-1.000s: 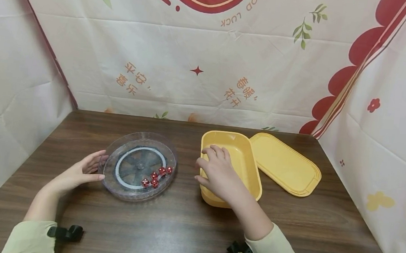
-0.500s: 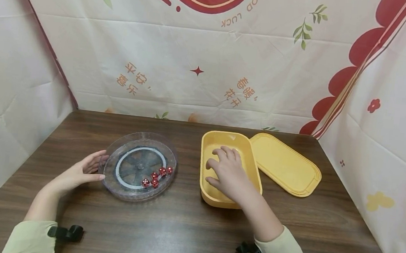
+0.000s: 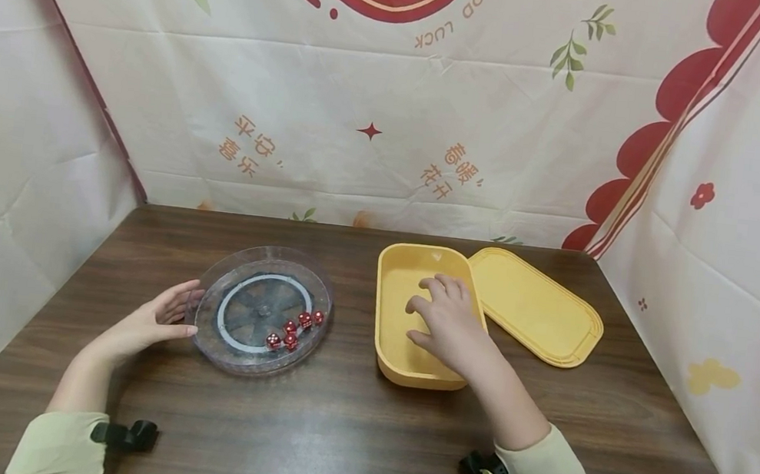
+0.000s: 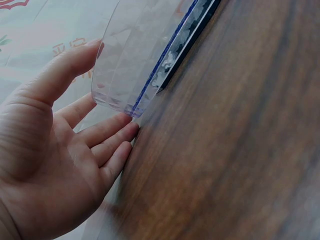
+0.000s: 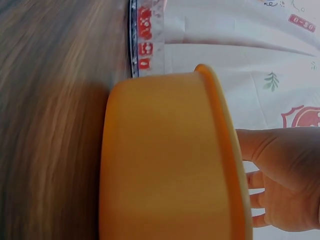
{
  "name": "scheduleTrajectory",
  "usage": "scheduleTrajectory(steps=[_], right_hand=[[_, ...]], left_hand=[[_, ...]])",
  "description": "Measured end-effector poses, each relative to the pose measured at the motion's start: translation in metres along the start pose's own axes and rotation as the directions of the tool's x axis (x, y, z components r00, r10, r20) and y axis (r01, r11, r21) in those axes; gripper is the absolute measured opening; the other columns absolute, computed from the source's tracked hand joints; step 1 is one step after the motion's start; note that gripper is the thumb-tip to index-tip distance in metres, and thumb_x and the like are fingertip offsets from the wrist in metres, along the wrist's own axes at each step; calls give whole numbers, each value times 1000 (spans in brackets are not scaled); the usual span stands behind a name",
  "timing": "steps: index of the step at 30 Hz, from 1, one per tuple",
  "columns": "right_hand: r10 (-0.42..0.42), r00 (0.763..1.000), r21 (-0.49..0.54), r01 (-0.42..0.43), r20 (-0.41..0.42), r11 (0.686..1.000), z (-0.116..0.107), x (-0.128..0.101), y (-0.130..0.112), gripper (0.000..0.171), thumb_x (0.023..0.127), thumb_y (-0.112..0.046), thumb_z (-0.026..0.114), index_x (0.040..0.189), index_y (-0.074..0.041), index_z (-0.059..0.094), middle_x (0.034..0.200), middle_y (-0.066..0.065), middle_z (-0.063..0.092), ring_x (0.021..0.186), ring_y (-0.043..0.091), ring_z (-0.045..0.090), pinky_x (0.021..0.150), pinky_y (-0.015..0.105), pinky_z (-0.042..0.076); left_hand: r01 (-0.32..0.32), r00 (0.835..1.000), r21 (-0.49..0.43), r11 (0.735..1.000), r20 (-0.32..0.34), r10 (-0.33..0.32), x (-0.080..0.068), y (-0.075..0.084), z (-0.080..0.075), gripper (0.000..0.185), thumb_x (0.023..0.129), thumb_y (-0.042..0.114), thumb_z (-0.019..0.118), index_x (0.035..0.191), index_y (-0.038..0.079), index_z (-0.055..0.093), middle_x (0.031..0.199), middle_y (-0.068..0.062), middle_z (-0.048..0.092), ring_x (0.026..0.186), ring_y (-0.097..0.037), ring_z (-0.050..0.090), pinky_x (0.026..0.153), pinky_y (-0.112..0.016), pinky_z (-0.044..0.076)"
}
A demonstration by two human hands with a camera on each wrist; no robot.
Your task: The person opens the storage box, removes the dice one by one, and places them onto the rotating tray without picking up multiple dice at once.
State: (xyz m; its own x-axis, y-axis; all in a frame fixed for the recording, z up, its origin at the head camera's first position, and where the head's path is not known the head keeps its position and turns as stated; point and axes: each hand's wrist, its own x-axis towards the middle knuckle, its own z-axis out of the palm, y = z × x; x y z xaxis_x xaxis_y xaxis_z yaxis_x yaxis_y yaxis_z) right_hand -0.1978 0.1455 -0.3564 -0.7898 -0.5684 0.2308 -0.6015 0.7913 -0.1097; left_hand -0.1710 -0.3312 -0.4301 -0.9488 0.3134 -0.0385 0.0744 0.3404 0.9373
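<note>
A clear round tray [image 3: 258, 367] with a pale ring in its base stands left of the table's middle. Several red dice [image 3: 291, 328] lie in its near right part. My left hand [image 3: 144, 324] is at the tray's left side, thumb and fairly straight fingers against its wall, as the left wrist view shows. Over the yellow box [image 3: 417, 380] hovers my right hand [image 3: 449, 325], fingers spread and loosely bent around nothing. In the right wrist view the box's outer wall [image 5: 165, 150] hides part of that hand's fingertips.
A yellow lid [image 3: 539, 308] lies flat behind and right of the box, one corner close to its rim. The dark wooden table [image 3: 303, 437] ends at a white printed cloth [image 3: 332, 162] at the back. Cloth also hangs on both sides.
My right hand has moved to the right over the box, from its left rim towards its right side, still holding nothing. The left hand, tray and dice have stayed put.
</note>
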Motion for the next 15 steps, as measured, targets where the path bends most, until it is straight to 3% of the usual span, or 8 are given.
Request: scheduleTrajectory(steps=[15], right_hand=[[37, 999, -15, -37, 21, 999, 6, -10, 23, 25, 77, -23, 81, 95, -12, 67, 124, 20, 51, 125, 41, 33, 103, 57, 18]], left_hand=[[-3, 1000, -6, 1000, -2, 3, 0, -2, -1, 80, 90, 8, 66, 151, 2, 14, 151, -28, 22, 137, -47, 16, 90, -6, 31]])
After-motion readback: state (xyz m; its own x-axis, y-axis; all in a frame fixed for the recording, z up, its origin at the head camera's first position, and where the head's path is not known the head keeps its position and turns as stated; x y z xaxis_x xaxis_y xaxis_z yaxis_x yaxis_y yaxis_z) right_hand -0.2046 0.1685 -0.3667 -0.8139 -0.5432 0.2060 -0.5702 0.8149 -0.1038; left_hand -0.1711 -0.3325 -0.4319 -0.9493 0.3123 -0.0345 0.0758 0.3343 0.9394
